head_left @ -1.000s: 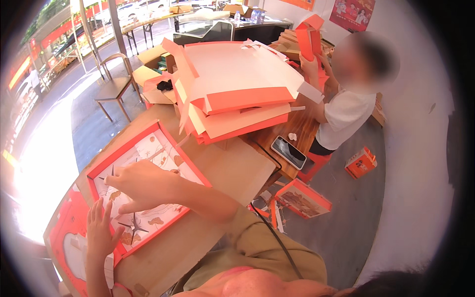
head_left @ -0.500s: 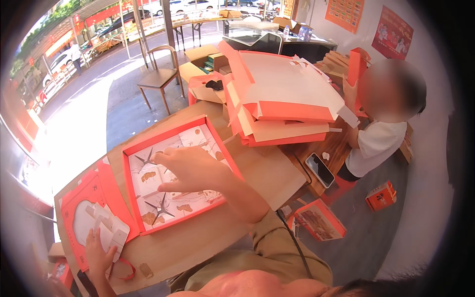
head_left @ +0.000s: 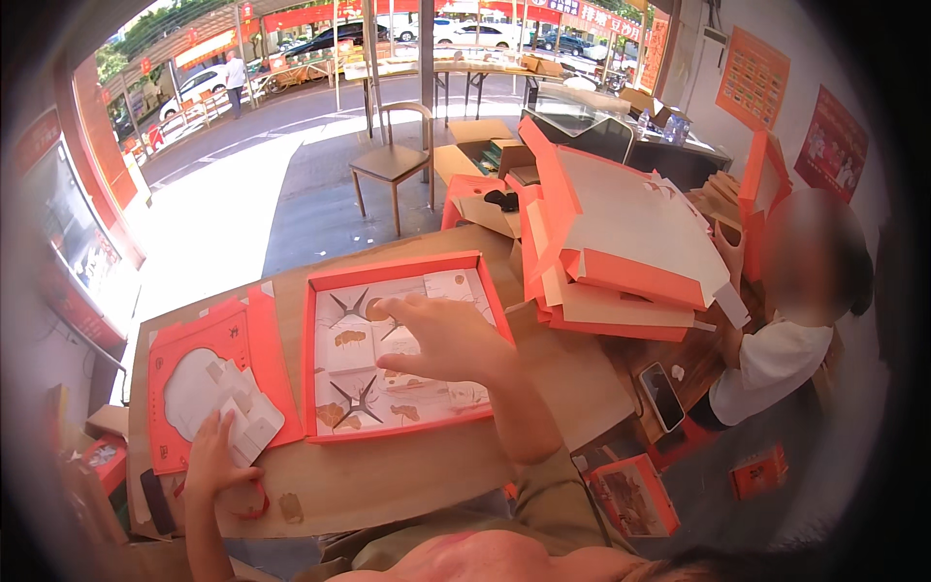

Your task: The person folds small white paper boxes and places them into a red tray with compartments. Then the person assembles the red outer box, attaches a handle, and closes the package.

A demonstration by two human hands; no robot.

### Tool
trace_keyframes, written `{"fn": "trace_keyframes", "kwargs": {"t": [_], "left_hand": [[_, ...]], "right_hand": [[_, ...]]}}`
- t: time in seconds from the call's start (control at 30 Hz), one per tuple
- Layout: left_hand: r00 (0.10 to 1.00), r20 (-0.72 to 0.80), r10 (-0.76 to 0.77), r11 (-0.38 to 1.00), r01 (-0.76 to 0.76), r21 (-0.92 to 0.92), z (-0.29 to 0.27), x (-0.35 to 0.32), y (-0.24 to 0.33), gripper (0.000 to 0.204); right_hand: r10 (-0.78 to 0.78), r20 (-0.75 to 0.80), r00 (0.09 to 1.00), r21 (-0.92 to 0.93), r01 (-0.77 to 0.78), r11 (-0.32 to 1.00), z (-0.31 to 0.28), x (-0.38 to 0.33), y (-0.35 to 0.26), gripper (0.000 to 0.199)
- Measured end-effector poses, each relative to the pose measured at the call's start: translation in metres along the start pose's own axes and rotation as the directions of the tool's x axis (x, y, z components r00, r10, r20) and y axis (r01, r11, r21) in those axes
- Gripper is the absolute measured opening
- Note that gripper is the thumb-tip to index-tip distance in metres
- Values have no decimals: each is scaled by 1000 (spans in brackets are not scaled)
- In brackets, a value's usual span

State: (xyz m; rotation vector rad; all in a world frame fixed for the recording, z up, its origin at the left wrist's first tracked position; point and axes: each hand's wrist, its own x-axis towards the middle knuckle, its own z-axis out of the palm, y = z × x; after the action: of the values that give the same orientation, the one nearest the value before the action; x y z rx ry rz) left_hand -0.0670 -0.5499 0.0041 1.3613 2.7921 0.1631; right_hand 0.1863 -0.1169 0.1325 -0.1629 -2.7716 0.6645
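My right hand (head_left: 441, 338) hovers over a shallow red box tray (head_left: 407, 439), its thumb and fingers apart with nothing seen between them. The tray is lined with pale printed card bearing gold leaf shapes, and dark star-shaped cut-outs (head_left: 355, 404) show in it. To its left lies a flat red cardboard sheet (head_left: 276, 354) with a rounded pale window. My left hand (head_left: 213, 458) rests at the lower edge of a folded white card piece (head_left: 254, 417) on that sheet, fingers stretched out. A red ribbon loop (head_left: 260, 500) lies beside its thumb.
Red and white box parts (head_left: 630, 223) are piled at the table's far right. Beyond them a person (head_left: 766, 369) holds a red box piece. A phone (head_left: 661, 396) lies on the right-hand surface. A chair (head_left: 393, 162) and an open carton (head_left: 475, 155) stand past the table.
The view has swung, so the whole scene sits further right and lower. My right hand stays over the tray, and my left hand stays by the white card piece.
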Motion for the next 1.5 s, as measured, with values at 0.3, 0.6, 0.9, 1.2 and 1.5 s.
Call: {"fn": "trace_keyframes", "kwargs": {"t": [0.3,0.6,0.9,1.2,1.5], "left_hand": [[999,-40,-9,991,4,-135,-30,10,11,126],[981,143,133,807,-23,-590,-69,26,-12,120],[979,-180,99,275,-201,-940,-64,92,40,109],[806,-553,211,659,-535,-529,-77,161,223,110],[848,-400,347,352,-514,-782,-75,185,234,127]], "right_hand": [[37,48,998,-11,-37,999,-8,-1,-5,68],[-50,-38,998,10,50,999,8,2,5,64],[-99,-38,994,277,106,955,14,20,-19,88],[-50,-348,936,615,269,741,48,35,-29,91],[0,-364,931,680,266,683,27,37,4,103]]}}
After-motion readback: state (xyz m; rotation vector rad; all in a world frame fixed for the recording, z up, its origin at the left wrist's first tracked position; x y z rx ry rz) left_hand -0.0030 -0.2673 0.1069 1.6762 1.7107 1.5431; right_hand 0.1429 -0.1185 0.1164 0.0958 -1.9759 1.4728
